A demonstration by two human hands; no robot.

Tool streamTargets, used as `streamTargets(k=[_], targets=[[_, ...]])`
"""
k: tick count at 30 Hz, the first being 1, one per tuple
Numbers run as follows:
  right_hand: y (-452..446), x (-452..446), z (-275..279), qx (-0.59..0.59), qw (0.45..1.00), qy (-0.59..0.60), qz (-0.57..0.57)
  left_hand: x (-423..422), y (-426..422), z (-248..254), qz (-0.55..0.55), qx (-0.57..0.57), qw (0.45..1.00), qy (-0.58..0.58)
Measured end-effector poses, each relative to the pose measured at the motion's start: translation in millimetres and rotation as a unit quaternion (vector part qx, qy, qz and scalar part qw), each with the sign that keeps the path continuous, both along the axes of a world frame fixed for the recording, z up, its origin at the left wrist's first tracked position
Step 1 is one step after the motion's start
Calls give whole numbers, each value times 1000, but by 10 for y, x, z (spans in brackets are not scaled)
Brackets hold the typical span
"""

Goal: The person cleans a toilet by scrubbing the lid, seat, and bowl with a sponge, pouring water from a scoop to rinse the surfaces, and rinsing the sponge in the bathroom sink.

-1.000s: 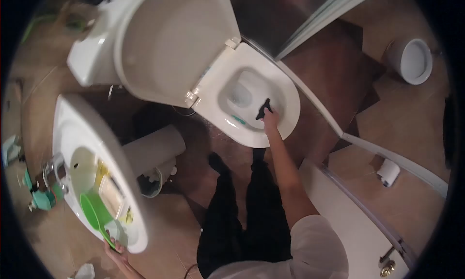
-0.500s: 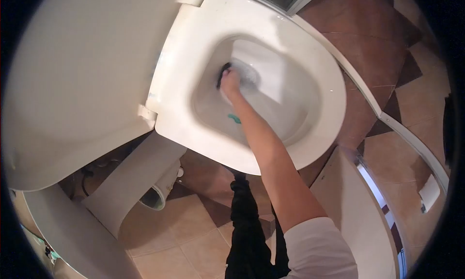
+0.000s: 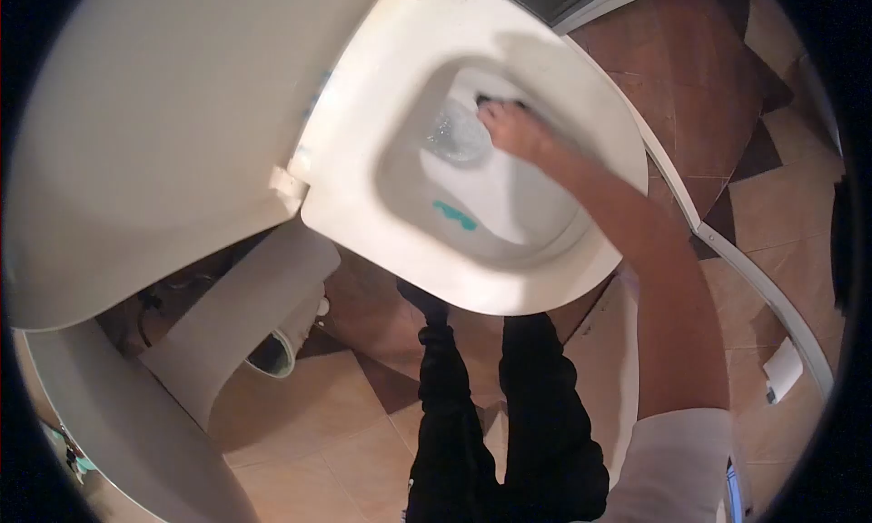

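My right hand (image 3: 514,132) reaches down inside the white toilet bowl (image 3: 400,137), its fingers closed on a small black object (image 3: 484,99). Most of that object is covered by the fingers and blurred, so its kind does not show. It is against or close to the bowl's inner wall, on the far side. Bubbly water (image 3: 457,132) lies beside the fingertips. A streak of teal-green stuff (image 3: 454,216) sticks to the inner wall on the near side. My left hand is out of view.
The toilet lid (image 3: 173,132) is raised at the left. A small white bin (image 3: 283,355) stands on the tiles below. A curved white rail (image 3: 763,291) runs along the right, with a white piece (image 3: 783,370) near it. My legs in black trousers (image 3: 545,405) stand in front.
My right hand has moved right and slightly up across the bowl with the black object, from the left wall to the far wall. More of the teal-green streak shows now.
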State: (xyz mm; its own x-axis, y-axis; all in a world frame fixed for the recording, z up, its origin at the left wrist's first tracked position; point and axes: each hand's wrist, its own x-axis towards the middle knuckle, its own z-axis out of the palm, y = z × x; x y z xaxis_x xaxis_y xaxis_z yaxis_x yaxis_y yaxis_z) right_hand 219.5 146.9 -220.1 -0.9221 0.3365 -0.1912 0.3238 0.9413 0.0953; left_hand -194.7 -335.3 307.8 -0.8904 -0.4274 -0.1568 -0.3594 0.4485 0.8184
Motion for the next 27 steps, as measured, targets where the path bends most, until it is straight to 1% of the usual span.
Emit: streamTargets(k=[1,2,4,6,8,9,10,11,12,13,14,15,16,17,18,19,20,21,22,23,25,26,27], targets=[[176,-111,165,58,997,26,40,-3,-29,-5,4,-2,1000,0],[245,-240,207,63,997,24,46,12,-65,-24,8,0,1000,-2],[253,-451,247,74,981,154,-92,23,-103,-40,14,0,1000,0],[-200,-193,-35,-19,954,172,-245,16,-164,-45,20,-2,1000,0],[-753,130,16,-13,969,-1,-246,-3,-248,-26,27,1,1000,-1],[-884,161,76,-106,954,-82,-268,8,-306,-9,33,5,999,-1],[-939,177,323,-232,910,-70,-336,-3,-357,8,40,10,999,-4],[-970,250,356,-322,869,-127,-353,-9,-427,29,48,16,999,-2],[-1055,323,418,-347,866,-108,-343,-27,-505,34,49,27,998,-7],[-1171,488,609,-362,862,-56,-352,-44,-599,26,35,36,999,-13],[-1179,579,722,-387,868,-76,-301,-92,-960,17,-42,27,998,-25],[-1250,616,989,-378,861,32,-339,-131,-1325,13,-118,21,992,-32],[-1270,560,1291,-333,872,132,-334,49,-702,47,-48,69,995,-55],[-1244,530,1621,-358,829,186,-388,-125,-1072,9,-70,99,984,-130],[-1263,474,1866,-358,784,270,-430,36,-531,49,-28,74,994,-78],[-1235,562,1776,-427,686,351,-473,-34,-682,113,-87,124,980,-128],[-1281,372,2284,-451,634,334,-533,-27,-575,175,-103,126,981,-102],[-1398,137,2608,-432,573,408,-564,-23,-529,273,-112,126,979,-116],[-1400,-106,3157,-447,573,437,-530,-11,-459,372,-132,146,972,-129],[-1506,-374,3739,-476,537,476,-509,-9,-522,422,-148,171,964,-137],[-1605,-969,4423,-417,604,548,-401,-61,-597,439,-151,196,960,-132],[-1665,-1360,4925,-407,660,549,-313,-104,-611,426,-162,188,961,-125],[-1826,-1765,5268,-391,707,544,-227,-143,-684,364,-177,178,961,-120]])
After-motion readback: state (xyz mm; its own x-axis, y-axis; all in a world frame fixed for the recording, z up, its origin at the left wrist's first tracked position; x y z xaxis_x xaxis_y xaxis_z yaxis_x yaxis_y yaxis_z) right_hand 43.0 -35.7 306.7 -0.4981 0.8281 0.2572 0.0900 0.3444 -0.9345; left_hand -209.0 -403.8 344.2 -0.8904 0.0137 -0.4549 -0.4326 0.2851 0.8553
